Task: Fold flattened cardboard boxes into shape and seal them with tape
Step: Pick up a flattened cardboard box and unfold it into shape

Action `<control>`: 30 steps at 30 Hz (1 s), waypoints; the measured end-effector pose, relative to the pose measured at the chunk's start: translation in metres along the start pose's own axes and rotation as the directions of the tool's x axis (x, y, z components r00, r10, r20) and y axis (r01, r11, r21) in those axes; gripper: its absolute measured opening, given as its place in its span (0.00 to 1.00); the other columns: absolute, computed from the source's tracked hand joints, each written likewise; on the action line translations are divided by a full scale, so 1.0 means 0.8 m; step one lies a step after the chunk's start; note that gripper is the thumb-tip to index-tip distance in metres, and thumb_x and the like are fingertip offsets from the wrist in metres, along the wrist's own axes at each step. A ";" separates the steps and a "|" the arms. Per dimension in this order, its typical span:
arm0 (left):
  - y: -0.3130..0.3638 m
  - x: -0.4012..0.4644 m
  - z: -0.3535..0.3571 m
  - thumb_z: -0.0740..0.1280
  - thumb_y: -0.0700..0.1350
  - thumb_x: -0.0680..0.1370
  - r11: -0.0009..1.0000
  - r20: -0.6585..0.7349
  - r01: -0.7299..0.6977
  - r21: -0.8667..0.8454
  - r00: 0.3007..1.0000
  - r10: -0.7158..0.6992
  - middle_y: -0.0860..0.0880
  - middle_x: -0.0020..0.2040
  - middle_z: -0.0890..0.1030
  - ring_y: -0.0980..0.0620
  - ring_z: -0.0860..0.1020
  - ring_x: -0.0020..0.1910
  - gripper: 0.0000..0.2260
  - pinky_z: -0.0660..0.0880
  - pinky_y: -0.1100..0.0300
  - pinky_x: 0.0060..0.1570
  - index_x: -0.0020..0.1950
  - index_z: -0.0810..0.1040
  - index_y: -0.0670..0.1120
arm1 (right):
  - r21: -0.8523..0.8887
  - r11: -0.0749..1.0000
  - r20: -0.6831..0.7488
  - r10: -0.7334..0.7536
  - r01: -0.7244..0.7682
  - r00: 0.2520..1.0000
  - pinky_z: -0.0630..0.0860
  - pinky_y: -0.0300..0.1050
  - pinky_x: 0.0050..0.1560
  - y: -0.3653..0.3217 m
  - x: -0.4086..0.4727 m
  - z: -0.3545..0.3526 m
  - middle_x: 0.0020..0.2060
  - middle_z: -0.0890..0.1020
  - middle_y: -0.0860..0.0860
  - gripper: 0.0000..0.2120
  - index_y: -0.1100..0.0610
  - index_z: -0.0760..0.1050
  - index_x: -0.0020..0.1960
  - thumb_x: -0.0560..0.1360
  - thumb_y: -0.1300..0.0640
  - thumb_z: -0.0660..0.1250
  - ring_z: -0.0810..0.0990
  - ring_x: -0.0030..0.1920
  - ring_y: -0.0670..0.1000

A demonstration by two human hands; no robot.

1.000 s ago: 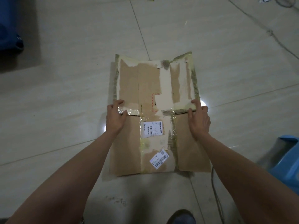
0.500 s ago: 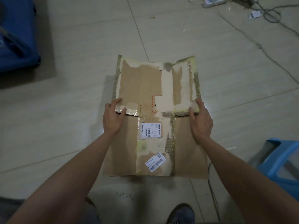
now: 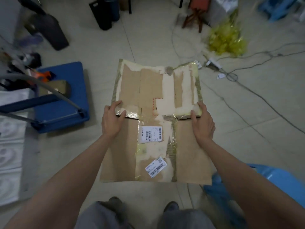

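A flattened brown cardboard box with torn paper, old tape strips and two white barcode labels is held up off the floor in front of me. My left hand grips its left edge at the crease between the upper flaps and the body, thumb on top. My right hand grips the right edge at the same crease, thumb on the taped seam. The box is still flat, its far flaps slightly curled.
A blue platform cart with a small cardboard box stands to the left. A blue plastic stool is at the lower right. Cables, a power strip and a yellow plastic bag lie on the floor beyond.
The box has been lifted off the floor by both hands, and my view has risen and tilted up, bringing the cart and the room's clutter into sight.
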State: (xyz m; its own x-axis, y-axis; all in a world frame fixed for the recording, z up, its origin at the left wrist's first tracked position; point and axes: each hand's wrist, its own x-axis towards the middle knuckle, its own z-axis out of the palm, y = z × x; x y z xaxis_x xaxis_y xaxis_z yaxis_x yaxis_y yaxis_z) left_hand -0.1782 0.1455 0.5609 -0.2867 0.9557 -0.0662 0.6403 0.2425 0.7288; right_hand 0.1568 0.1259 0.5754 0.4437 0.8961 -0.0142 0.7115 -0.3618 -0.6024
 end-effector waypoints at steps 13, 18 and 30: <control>0.356 0.041 -0.319 0.68 0.52 0.78 0.988 -0.090 -0.152 0.034 0.984 0.154 0.47 0.61 0.71 0.51 0.70 0.49 0.17 0.66 0.56 0.51 0.66 0.73 0.58 | -0.065 0.992 -0.143 -0.119 0.111 0.983 0.64 0.50 0.44 -0.301 0.045 -0.346 0.59 0.74 0.56 0.19 0.44 0.66 0.71 0.80 0.45 0.60 0.79 0.50 0.63; 0.396 0.046 -0.404 0.67 0.52 0.78 0.982 -0.067 -0.186 0.024 0.980 0.187 0.44 0.65 0.73 0.49 0.74 0.52 0.18 0.68 0.55 0.52 0.69 0.72 0.58 | -0.059 0.989 -0.176 -0.143 0.134 0.974 0.65 0.50 0.46 -0.376 0.030 -0.400 0.59 0.75 0.58 0.20 0.44 0.65 0.71 0.80 0.44 0.60 0.78 0.52 0.63; 0.433 0.080 -0.517 0.70 0.47 0.77 0.960 -0.082 -0.281 -0.022 0.957 0.278 0.41 0.70 0.73 0.42 0.75 0.63 0.21 0.74 0.47 0.62 0.70 0.75 0.50 | -0.006 0.985 -0.222 -0.171 0.174 0.960 0.69 0.51 0.53 -0.485 0.006 -0.442 0.61 0.74 0.60 0.21 0.46 0.67 0.72 0.80 0.46 0.61 0.76 0.58 0.63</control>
State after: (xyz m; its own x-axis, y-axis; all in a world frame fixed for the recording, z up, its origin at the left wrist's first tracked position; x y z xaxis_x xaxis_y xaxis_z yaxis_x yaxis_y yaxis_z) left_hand -0.2695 0.2217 1.0909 -0.1547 0.9685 0.1953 0.6795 -0.0392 0.7326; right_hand 0.0754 0.1795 1.0917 0.4249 0.8650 0.2668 0.7814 -0.2017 -0.5905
